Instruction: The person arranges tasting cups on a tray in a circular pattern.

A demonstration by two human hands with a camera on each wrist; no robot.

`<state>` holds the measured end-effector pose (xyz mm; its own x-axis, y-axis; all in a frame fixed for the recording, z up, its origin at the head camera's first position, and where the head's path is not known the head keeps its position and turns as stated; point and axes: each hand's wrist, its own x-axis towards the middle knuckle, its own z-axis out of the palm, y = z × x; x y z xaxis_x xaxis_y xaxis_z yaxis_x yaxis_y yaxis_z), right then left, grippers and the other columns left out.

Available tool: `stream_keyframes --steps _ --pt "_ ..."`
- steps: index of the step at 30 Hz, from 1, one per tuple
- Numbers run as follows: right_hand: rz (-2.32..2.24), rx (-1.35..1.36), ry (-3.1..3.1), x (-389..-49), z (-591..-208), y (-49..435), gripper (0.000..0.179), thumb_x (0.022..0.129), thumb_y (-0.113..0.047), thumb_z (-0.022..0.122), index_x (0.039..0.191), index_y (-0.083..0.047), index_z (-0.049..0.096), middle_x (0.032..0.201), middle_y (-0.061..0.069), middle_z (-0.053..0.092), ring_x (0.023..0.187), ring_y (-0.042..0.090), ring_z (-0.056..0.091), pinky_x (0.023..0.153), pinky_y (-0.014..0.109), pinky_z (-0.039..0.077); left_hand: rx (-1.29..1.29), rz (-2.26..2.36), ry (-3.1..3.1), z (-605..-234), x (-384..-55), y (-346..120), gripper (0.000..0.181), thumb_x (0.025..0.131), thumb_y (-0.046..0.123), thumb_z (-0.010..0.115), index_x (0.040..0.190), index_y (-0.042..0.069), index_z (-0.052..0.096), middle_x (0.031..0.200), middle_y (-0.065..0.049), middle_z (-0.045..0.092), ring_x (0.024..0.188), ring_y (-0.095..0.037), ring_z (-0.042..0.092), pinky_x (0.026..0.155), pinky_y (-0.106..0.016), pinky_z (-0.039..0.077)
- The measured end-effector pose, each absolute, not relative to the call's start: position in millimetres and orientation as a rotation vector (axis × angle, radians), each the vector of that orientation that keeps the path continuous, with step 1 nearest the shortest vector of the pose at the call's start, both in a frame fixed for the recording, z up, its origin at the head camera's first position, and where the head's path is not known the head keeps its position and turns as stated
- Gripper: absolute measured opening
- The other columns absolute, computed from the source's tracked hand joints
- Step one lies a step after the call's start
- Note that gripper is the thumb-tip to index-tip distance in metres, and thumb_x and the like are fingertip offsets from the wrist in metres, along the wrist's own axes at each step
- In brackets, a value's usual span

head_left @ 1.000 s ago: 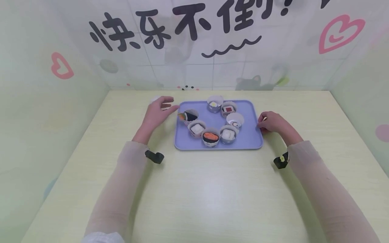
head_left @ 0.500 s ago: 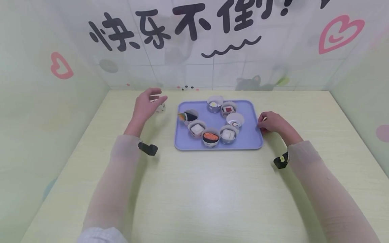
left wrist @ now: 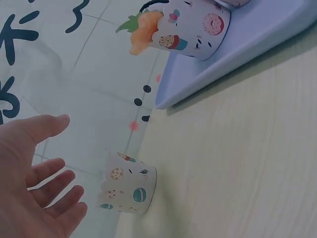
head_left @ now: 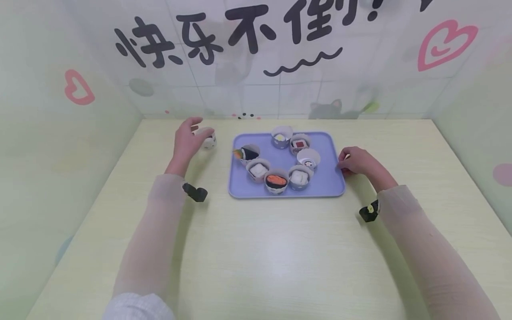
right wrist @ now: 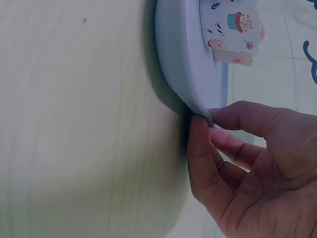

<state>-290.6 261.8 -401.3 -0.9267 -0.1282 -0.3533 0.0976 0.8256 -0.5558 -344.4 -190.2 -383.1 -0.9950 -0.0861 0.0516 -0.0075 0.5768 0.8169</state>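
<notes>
At the back left of the table stands a small printed paper cup [head_left: 210,141], its outside dotted with pastry pictures. My left hand [head_left: 187,144] hovers beside it, fingers spread and loosely bent; the left wrist view shows a gap between the fingertips [left wrist: 74,192] and the cup [left wrist: 132,183]. My right hand [head_left: 356,161] pinches the right edge of the blue tray [head_left: 330,180] between thumb and fingers. On the tray sit several similar paper cups with toy-like sushi inside: an orange-topped piece [head_left: 276,180], a black-wrapped hand roll [head_left: 249,154], and white pieces [head_left: 299,177].
The tray lies on a pale wood-grain table [head_left: 256,249]. Behind it rises a white wall [head_left: 248,100] with black lettering, and printed walls close in both sides. A black wrist camera [head_left: 195,192] sticks out at the left cuff, another [head_left: 369,211] at the right.
My left hand has moved left, away from the tray's left edge, to the lone paper cup, which now shows more fully. The right hand keeps its pinch on the tray, which stays in place.
</notes>
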Motion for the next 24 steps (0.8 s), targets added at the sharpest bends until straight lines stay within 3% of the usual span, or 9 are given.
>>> stream_keyframes --steps 9,18,24 --pt "-0.811 -0.023 2.624 -290 -397 262 0.017 0.091 -0.011 0.063 0.095 0.004 0.056 0.074 0.007 0.063 0.07 0.014 0.059 0.061 0.023 0.046 0.196 -1.379 -2.793 -394 -347 -195 0.075 0.093 0.028 0.07 0.154 0.005 0.032 0.16 -0.018 0.033 0.147 -0.035 0.034 0.118 -0.05 0.037" --pt "-0.812 -0.014 2.621 -291 -397 262 0.017 0.091 -0.011 0.062 0.096 0.004 0.056 0.073 0.005 0.063 0.069 0.013 0.058 0.061 0.022 0.046 0.228 -1.362 -2.837 -409 -356 -196 0.082 0.09 0.024 0.071 0.154 0.001 0.026 0.157 -0.022 0.034 0.139 -0.039 0.04 0.116 -0.049 0.038" --pt "-0.827 -0.016 2.62 -291 -399 262 0.016 0.091 -0.01 0.063 0.095 0.004 0.056 0.071 0.004 0.063 0.067 0.011 0.058 0.061 0.021 0.047 0.295 -1.388 -2.818 -413 -358 -194 0.077 0.089 0.019 0.071 0.152 0.0 0.029 0.154 -0.021 0.039 0.137 -0.037 0.044 0.117 -0.046 0.038"
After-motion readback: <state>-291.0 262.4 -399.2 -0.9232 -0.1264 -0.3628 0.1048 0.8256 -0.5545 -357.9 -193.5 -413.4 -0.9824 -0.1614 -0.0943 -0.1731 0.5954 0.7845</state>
